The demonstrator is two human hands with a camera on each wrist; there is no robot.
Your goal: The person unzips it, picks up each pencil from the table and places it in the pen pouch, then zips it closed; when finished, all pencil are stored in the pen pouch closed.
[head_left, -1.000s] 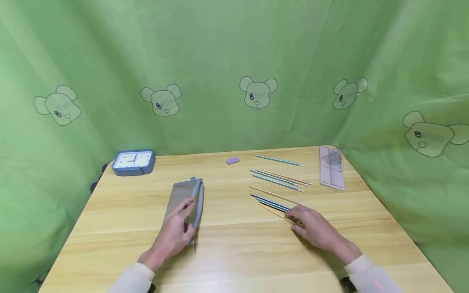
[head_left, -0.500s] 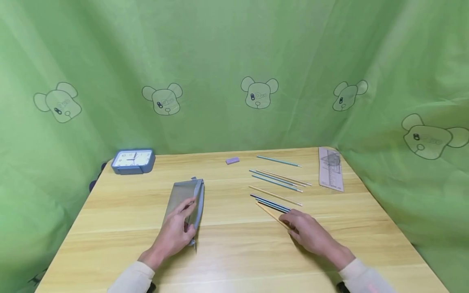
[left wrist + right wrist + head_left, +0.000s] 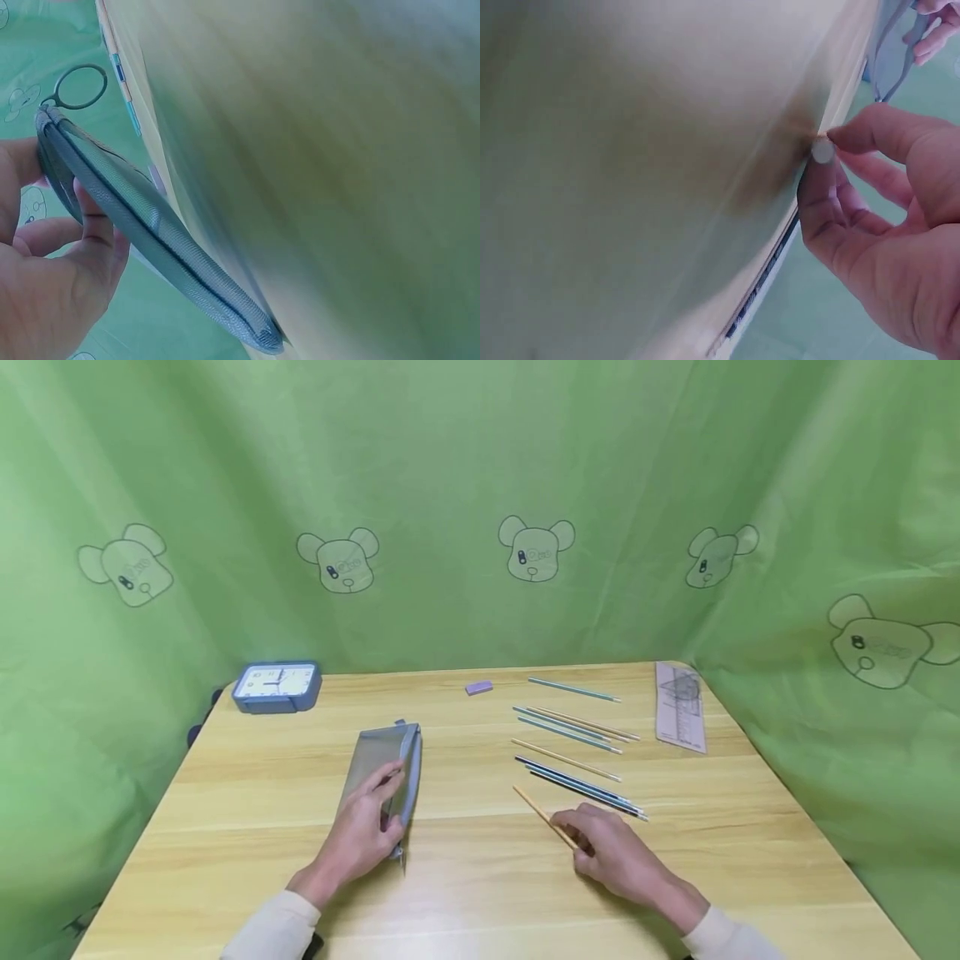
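My left hand (image 3: 358, 831) grips the grey zippered pencil case (image 3: 369, 753) lying on the left half of the table. Its zipper side stands parted, and in the left wrist view the fingers (image 3: 94, 214) curl at the opening's edge. A ring pull (image 3: 81, 86) hangs from one end. On the right, my right hand (image 3: 618, 856) pinches a yellow pencil (image 3: 534, 805) between thumb and fingertips, its tip pointing up and left in the head view. The pencil's pale round end (image 3: 823, 152) faces the right wrist camera.
Dark and teal pencils (image 3: 581, 787) lie just beyond my right hand. A yellow pencil (image 3: 566, 760) and several more pencils (image 3: 570, 732) lie farther back. A purple eraser (image 3: 478, 687), a blue clock (image 3: 276, 687) and a clear ruler set (image 3: 680, 706) sit near the back edge.
My right hand has drawn the yellow pencil toward the left and nearer to me, away from the dark and teal pencils. My left hand stays on the pencil case.
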